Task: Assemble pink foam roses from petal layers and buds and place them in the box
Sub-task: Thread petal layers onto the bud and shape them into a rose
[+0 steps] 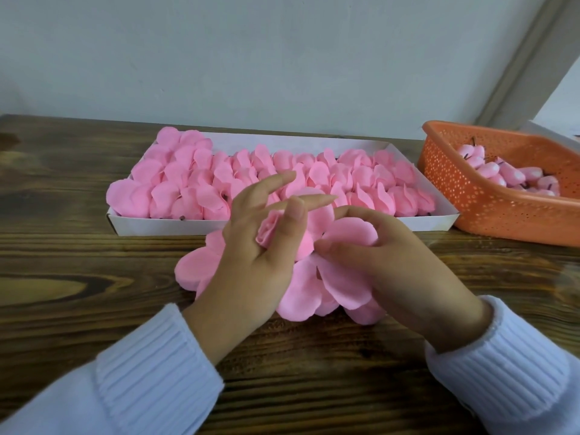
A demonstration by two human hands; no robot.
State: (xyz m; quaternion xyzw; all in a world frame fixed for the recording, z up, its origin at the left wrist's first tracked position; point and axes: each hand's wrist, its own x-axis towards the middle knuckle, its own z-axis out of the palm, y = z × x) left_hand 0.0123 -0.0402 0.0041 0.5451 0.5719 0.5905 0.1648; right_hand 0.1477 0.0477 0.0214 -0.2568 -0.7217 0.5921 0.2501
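Already done: the white box point(131, 226), at twelve o'clock from the hands, looks nearly full of finished roses point(251, 174).
In hand: the left hand point(251, 255) pinches a bud point(269, 227); the right hand point(395, 268) pinches a petal layer point(348, 233) just beside it.
Stock: loose petal layers point(301, 296) lie on the table point(94, 277) under both hands; spare buds point(502, 175) sit in the orange basket point(470, 202) at two o'clock.
Left to do: probably seat this bud and box the rose.
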